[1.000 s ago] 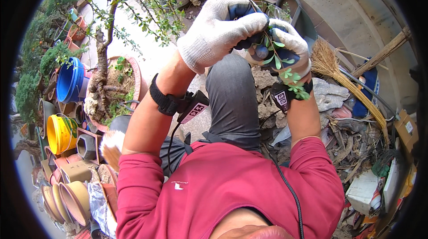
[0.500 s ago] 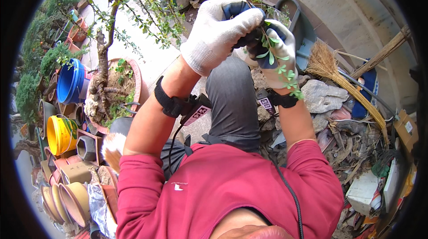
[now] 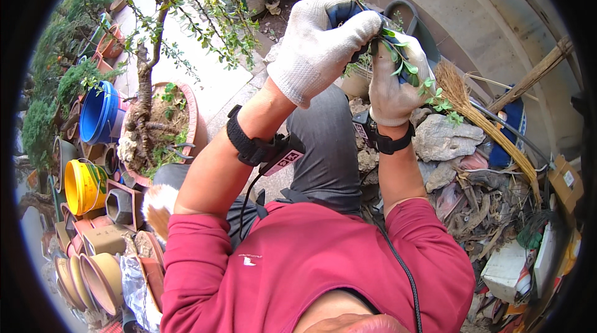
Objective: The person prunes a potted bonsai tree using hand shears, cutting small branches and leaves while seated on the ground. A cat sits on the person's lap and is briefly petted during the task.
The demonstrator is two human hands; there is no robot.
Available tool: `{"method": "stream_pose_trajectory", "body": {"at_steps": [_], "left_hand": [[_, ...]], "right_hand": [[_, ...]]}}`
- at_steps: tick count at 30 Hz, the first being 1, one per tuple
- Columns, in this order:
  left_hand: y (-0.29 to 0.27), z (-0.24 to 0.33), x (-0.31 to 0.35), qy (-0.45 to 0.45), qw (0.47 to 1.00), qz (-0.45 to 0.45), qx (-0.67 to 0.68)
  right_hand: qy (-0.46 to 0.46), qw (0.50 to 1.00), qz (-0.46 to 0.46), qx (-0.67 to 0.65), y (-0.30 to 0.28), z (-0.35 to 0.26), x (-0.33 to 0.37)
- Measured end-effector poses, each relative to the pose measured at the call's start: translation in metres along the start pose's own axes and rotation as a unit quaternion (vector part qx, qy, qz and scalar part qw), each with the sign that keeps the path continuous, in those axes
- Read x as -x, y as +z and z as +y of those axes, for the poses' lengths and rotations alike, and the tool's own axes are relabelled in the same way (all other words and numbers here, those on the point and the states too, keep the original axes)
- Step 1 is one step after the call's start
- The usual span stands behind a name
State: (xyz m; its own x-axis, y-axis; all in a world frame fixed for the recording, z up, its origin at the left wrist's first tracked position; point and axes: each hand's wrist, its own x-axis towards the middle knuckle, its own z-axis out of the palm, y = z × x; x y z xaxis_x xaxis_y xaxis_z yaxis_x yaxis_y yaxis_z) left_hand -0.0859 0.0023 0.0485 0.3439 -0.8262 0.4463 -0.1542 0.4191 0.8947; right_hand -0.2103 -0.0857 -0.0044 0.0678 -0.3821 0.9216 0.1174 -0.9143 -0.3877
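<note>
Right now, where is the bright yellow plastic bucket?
In the head view, the yellow plastic bucket sits far on the person's left, below the blue plastic tub and beside the potted bonsai tree.

The person wears a red long-sleeved top [image 3: 298, 271] with the sleeves pushed up and a tiny white mark on the chest. Both the left hand [image 3: 314, 47] and the right hand [image 3: 395, 78] are in white knitted gloves. Each wrist has a black strap; the left strap [image 3: 249, 143] carries a small tag and a thin black cable. The trousers [image 3: 326, 146] are dark grey.
</note>
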Motion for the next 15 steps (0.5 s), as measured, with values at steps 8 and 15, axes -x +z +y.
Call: {"method": "stream_pose_trajectory", "body": {"at_steps": [8, 15], "left_hand": [[0.004, -0.010, -0.006, 0.037, 0.996, 0.029, -0.079], [0.006, -0.019, -0.009, 0.053, 0.989, 0.061, -0.124]], "right_hand": [[0.174, 0.980, 0.035, -0.095, 0.013, 0.000, 0.015], [0.225, 0.966, 0.045, -0.117, 0.021, 0.005, 0.019]]}}
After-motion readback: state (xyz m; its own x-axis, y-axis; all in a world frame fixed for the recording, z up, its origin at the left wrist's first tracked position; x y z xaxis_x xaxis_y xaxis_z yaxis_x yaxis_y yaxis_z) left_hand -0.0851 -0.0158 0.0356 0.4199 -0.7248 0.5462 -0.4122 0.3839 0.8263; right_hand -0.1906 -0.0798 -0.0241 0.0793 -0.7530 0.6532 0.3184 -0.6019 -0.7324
